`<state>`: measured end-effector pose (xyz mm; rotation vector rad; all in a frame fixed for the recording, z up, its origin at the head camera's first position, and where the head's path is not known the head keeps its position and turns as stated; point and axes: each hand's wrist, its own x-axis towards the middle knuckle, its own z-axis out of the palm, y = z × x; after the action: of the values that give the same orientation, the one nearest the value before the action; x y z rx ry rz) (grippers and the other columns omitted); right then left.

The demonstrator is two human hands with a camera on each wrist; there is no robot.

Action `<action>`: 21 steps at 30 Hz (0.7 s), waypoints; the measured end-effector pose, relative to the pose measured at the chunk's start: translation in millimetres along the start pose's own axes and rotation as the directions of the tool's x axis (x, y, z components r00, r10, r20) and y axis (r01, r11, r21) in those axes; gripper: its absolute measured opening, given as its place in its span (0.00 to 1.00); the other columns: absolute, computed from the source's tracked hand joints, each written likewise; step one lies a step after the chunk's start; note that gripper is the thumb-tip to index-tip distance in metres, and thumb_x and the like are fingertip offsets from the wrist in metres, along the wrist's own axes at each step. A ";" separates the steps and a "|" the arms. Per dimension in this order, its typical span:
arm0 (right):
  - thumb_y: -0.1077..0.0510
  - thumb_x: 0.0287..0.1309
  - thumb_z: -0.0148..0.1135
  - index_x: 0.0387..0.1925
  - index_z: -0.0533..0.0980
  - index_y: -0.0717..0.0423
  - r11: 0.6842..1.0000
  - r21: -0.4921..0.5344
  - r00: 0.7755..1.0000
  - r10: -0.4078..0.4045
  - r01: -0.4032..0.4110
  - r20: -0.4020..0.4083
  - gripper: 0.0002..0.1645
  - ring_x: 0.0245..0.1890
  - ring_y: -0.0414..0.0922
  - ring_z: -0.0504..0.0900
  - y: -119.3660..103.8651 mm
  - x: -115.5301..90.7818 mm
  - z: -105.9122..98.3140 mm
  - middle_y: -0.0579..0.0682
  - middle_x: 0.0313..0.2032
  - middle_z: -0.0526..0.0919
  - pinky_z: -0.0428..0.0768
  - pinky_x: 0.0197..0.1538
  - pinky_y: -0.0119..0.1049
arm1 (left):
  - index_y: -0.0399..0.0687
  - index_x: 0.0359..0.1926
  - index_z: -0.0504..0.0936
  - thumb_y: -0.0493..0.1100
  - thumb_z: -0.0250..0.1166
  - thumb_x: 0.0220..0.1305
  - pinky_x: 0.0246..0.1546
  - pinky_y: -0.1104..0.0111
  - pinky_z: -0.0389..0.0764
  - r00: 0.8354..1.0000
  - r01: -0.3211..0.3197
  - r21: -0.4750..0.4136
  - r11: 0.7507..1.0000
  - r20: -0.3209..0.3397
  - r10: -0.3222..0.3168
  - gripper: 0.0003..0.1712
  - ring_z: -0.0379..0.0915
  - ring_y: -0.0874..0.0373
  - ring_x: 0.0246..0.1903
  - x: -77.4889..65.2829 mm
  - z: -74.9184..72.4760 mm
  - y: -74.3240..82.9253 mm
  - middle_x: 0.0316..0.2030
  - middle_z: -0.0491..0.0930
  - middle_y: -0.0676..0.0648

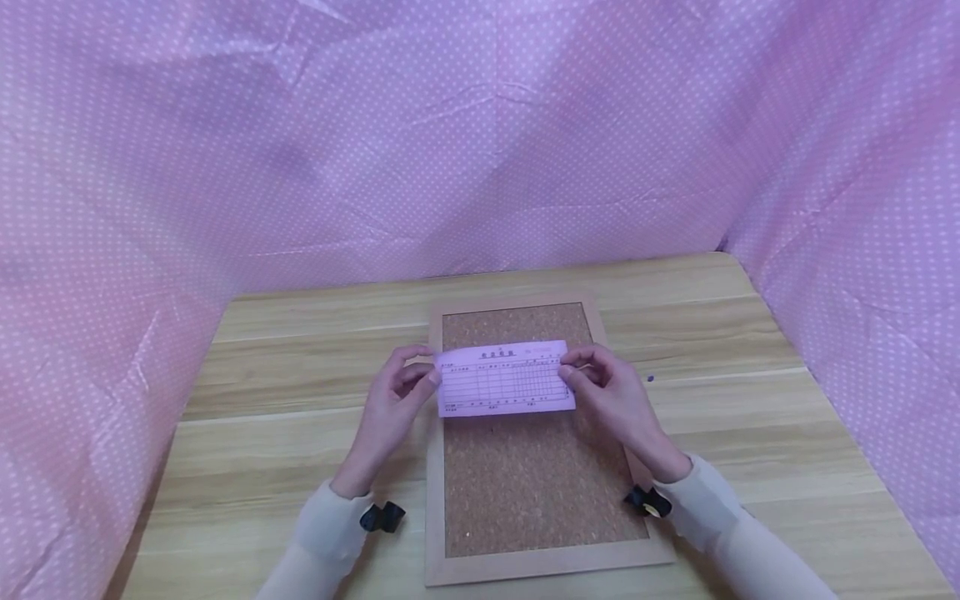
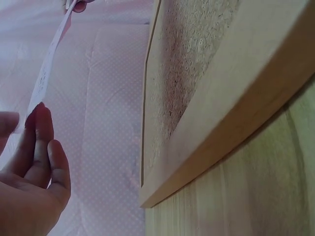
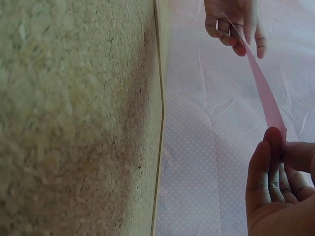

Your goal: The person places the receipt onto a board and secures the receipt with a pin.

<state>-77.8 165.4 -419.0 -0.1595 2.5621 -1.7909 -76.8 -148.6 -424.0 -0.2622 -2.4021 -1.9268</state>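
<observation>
Holding a pink paper slip [image 1: 502, 382] by its two short edges, the left hand [image 1: 392, 393] and the right hand [image 1: 618, 400] suspended it above the upper part of a corkboard [image 1: 532, 483], apart from the cork, as we confirmed in both wrist views. We observed a pinch at either end, each margin caught between thumb and fingertips. We judged the slip very light and flexible, apt to bow, crease or tear if pulled hard, and only mildly slippery; we considered the short edges the best place to take hold, since a grip there left the middle of the printed face uncovered and the sheet nearly flat. On that face we noted a ruled table of rows and narrow columns, an underlined heading in what appeared to be Chinese characters, and smaller lines below; at the upper right we made out a faint reddish number, too blurred to read. We found no brand that we could identify. The board's pale frame [image 1: 547, 562] lay on a wood-grain table [image 1: 262, 450], and a small dark object [image 1: 651, 378] lay near the right hand.
</observation>
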 end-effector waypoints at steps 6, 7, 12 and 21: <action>0.61 0.70 0.65 0.48 0.80 0.60 1.000 -0.017 1.000 0.006 -0.006 -0.008 0.09 0.35 0.45 0.83 2.3 -0.9 -3.7 0.55 0.43 0.85 0.79 0.35 0.31 | 0.39 0.54 0.85 0.37 0.65 0.72 0.56 0.68 0.77 0.997 -0.040 0.055 0.998 0.067 0.036 0.13 0.79 0.50 0.56 -0.4 3.9 -2.3 0.55 0.83 0.42; 0.61 0.70 0.65 0.48 0.80 0.60 1.000 -0.015 1.000 0.006 -0.006 -0.007 0.09 0.35 0.45 0.83 2.8 -0.6 -4.0 0.55 0.43 0.84 0.80 0.35 0.31 | 0.40 0.54 0.85 0.37 0.65 0.72 0.57 0.68 0.77 0.997 -0.041 0.072 0.997 0.071 0.035 0.12 0.78 0.50 0.56 -0.2 4.5 -2.8 0.55 0.84 0.43; 0.61 0.70 0.64 0.48 0.80 0.60 1.000 -0.015 1.000 -0.002 0.001 -0.010 0.08 0.34 0.45 0.82 4.9 0.3 -6.7 0.55 0.42 0.84 0.79 0.33 0.31 | 0.43 0.53 0.87 0.38 0.66 0.71 0.55 0.65 0.78 0.997 0.006 0.117 0.993 0.075 -0.014 0.12 0.79 0.51 0.55 1.3 7.8 -1.4 0.56 0.84 0.45; 0.62 0.71 0.64 0.49 0.80 0.62 1.000 0.012 1.000 0.003 -0.003 0.008 0.10 0.35 0.43 0.84 7.4 2.2 -12.8 0.57 0.46 0.83 0.81 0.34 0.31 | 0.44 0.53 0.87 0.38 0.66 0.71 0.46 0.67 0.77 0.995 0.062 0.121 0.991 0.075 -0.071 0.12 0.77 0.53 0.43 5.3 14.4 0.4 0.46 0.85 0.47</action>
<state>-81.3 179.8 -421.4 -0.1620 2.5449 -1.8004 -81.0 -133.9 -426.0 -0.2609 -2.5966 -1.8235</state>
